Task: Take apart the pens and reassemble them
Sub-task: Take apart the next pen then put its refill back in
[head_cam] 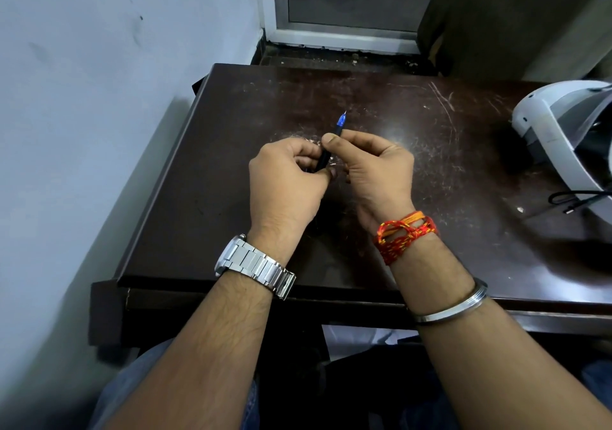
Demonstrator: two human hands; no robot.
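both hands on one pen, held above the middle of the tabletop

the pen (328, 151) is dark with a blue tip, its length running away from the person and a little right, tip up and far. the left hand (288, 181) is curled closed around its lower end; the right hand (371, 168) pinches the barrel just under the tip. the dark, scratched tabletop (231, 138) lies bare around them; a white device (556, 131) sits at the right edge, well apart.

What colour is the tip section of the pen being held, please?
Blue, above a black barrel, on the pen held by both hands; the head view shows it.
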